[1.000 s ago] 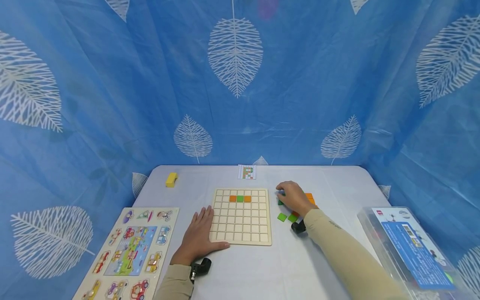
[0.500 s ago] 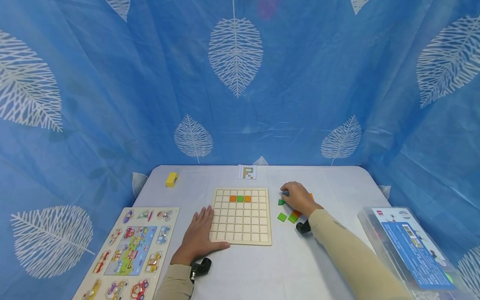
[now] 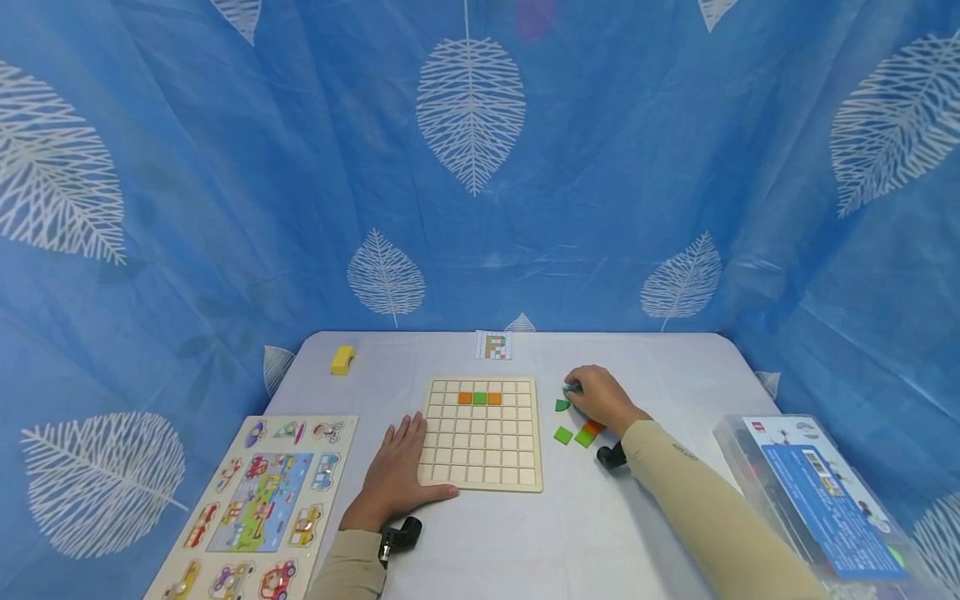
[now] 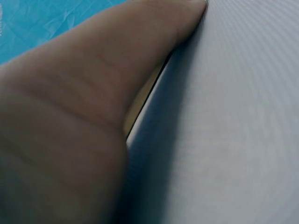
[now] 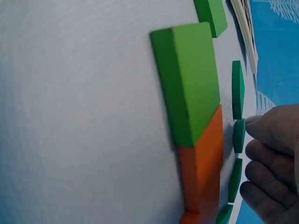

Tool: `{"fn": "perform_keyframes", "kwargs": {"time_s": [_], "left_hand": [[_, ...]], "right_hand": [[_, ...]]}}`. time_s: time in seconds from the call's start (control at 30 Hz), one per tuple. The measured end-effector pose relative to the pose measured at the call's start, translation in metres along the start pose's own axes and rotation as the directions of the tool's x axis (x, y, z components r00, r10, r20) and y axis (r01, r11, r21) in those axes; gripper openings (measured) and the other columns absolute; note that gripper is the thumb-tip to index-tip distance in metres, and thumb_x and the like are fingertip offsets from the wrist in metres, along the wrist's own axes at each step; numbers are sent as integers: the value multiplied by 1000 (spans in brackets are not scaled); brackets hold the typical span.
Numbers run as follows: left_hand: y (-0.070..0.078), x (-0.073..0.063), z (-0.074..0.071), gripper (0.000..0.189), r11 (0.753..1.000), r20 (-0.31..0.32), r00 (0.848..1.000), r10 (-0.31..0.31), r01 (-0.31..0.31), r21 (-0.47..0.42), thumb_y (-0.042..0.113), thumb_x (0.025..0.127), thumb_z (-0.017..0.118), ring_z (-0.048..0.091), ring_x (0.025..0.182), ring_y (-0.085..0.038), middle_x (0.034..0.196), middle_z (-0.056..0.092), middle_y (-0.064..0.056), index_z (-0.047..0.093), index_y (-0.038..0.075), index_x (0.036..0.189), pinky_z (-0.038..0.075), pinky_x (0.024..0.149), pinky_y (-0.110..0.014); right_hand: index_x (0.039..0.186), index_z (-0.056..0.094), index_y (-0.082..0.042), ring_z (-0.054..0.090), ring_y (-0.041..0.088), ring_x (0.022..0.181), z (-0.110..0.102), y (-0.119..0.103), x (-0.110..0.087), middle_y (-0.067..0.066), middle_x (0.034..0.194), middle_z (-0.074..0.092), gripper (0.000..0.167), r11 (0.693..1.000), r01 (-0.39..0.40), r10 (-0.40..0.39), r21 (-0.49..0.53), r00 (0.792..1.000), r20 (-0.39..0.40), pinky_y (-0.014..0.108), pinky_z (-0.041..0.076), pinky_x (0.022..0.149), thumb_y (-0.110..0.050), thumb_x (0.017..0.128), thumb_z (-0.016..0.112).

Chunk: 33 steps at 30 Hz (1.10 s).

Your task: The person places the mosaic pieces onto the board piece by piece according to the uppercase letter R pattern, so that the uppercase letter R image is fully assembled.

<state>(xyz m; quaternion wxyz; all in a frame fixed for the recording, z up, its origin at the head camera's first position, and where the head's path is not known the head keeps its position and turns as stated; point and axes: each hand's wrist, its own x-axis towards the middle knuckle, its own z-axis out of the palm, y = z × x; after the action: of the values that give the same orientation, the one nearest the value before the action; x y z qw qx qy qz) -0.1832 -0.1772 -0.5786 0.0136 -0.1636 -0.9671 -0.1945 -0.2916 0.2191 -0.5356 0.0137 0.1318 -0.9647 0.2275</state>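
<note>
My left hand (image 3: 397,472) lies flat with its fingers spread along the left edge of the wooden grid board (image 3: 480,454). Its thumb reaches the board's lower left corner; in the left wrist view the thumb (image 4: 117,56) is straight. Two orange tiles and a light green tile (image 3: 480,398) sit in a row on the board. My right hand (image 3: 600,394) is right of the board, fingers curled, fingertips down at a small dark green tile (image 5: 239,135). A dark green quarter-circle tile (image 3: 562,405) lies just in front of it. The index finger is hidden in the right wrist view.
Nearer me lie a light green tile (image 3: 563,435) and an orange tile (image 3: 594,427) touching another green one. A pattern card (image 3: 493,345) is behind the board. A yellow block (image 3: 342,360) and vehicle puzzle (image 3: 258,504) are left; a clear plastic box (image 3: 825,500) stands right.
My right hand has shifted slightly right, uncovering more of the dark green quarter-circle tile, while the orange pieces beyond it have become covered. The left hand has stayed on the board's edge.
</note>
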Motion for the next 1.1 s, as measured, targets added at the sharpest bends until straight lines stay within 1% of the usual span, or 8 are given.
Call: {"fn": "perform_keyframes", "kwargs": {"time_s": [0.2, 0.43, 0.5, 0.77, 0.97, 1.1], "left_hand": [[0, 0, 0, 140, 1000, 0, 1000, -7, 7, -2, 90, 68, 70, 16, 158, -34, 171, 25, -17, 27, -3, 164, 10, 127, -51], [0, 0, 0, 140, 1000, -2, 1000, -6, 6, 1, 89, 68, 71, 16, 158, -35, 170, 25, -17, 28, -3, 164, 10, 127, -51], [0, 0, 0, 140, 1000, -1, 1000, -7, 7, 0, 89, 68, 71, 16, 158, -34, 170, 25, -17, 27, -3, 164, 10, 127, -50], [1, -1, -1, 141, 1000, -2, 1000, -5, 5, -5, 90, 68, 71, 16, 158, -34, 170, 25, -17, 28, -3, 164, 10, 127, -51], [1, -1, -2, 141, 1000, -3, 1000, -4, 4, -2, 91, 68, 70, 17, 158, -35, 170, 26, -17, 28, -3, 164, 10, 127, -51], [1, -1, -2, 141, 1000, -1, 1000, -4, 4, -4, 90, 68, 70, 17, 158, -35, 170, 25, -18, 28, -3, 164, 10, 127, -51]], "right_hand": [[115, 77, 0, 64, 37, 119, 0, 1, -1, 15, 117, 73, 23, 1000, 1, -1, 14, 1000, 7, 53, 50, 106, -8, 93, 80], [111, 77, -1, 65, 36, 114, 2, 1, -1, 15, 112, 73, 19, 1000, 26, -26, -9, 1000, -17, 53, 53, 102, -7, 93, 80], [109, 78, -2, 66, 35, 112, 3, 0, -1, 14, 111, 73, 18, 1000, 17, -17, -11, 1000, -23, 52, 53, 101, -8, 93, 81], [102, 78, -5, 69, 30, 102, 6, 0, -1, 8, 102, 73, 12, 999, 36, -36, -10, 999, -40, 48, 57, 92, -8, 91, 82], [99, 78, -6, 69, 27, 97, 3, -2, 0, 5, 97, 72, 11, 999, 40, -40, 2, 999, -24, 46, 58, 89, -8, 90, 85], [98, 78, -7, 68, 24, 93, 2, -3, 3, 3, 94, 72, 11, 1000, 13, -13, 5, 1000, -4, 44, 58, 88, -7, 89, 85]]}}
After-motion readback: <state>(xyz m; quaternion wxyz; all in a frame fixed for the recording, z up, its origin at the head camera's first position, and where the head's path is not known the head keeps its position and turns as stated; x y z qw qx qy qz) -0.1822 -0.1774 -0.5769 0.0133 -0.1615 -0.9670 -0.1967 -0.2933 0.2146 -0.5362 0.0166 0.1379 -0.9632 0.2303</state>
